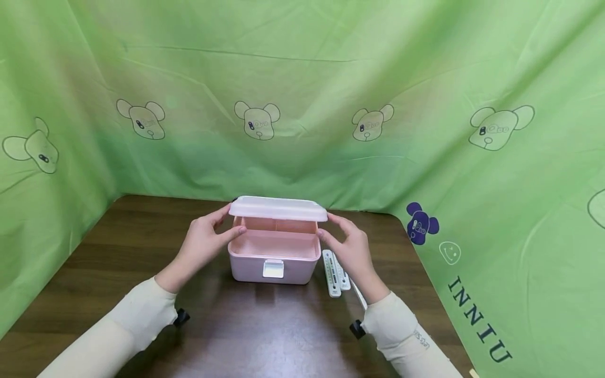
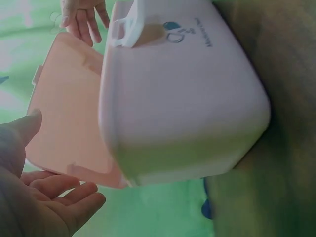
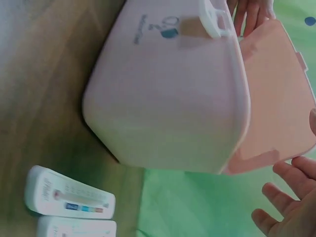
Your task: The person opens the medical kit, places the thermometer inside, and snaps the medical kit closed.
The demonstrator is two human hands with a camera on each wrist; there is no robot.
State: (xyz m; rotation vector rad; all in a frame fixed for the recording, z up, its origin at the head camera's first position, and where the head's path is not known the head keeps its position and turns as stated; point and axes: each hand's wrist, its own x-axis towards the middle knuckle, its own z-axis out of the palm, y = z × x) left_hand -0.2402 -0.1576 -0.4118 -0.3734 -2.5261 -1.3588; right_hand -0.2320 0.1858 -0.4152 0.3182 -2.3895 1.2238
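- Left hand [image 1: 202, 237] and right hand [image 1: 352, 247] flank the pale lid [image 1: 279, 209]; thumbs stand apart from fingers, tips at its edges, nothing clamped.
- I'd keep both sides moving evenly so it doesn't twist, thumbs off the rim.
- Pink box [image 1: 248, 266] sits mid-table under that part-raised lid, latch [image 1: 273, 269] facing the person.
- White thermometers [image 1: 332, 274] lie just right of it; mind your wrist there.
- Table [image 1: 264, 325] is brown wood-grain, kinda shiny.
- Green cloth [image 1: 302, 163] with bear heads hangs behind.
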